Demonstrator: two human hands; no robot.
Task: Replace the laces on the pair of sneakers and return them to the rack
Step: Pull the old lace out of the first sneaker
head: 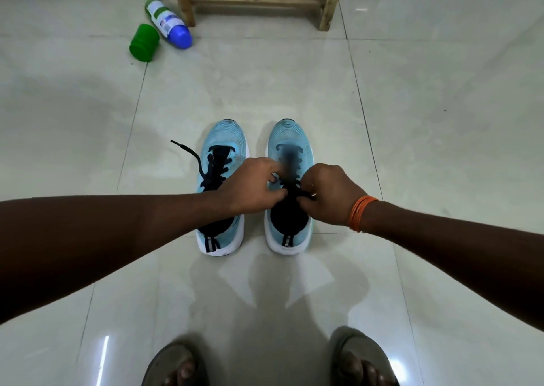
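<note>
Two light blue sneakers stand side by side on the tiled floor, toes pointing away from me. The left sneaker (226,141) is threaded with a black lace (194,157) whose loose end trails out to the left. Over the right sneaker (290,138) both my hands meet at its black lace (290,196). My left hand (250,184) pinches the lace from the left. From the right, my right hand (329,193), with orange threads round its wrist, pinches the lace too. The upper part of that lace is blurred.
A wooden shoe rack (259,0) stands at the far end of the floor. To its left lie a white and green bottle (167,22) with a blue end and a green cap (144,42). My sandalled feet (176,365) are at the bottom.
</note>
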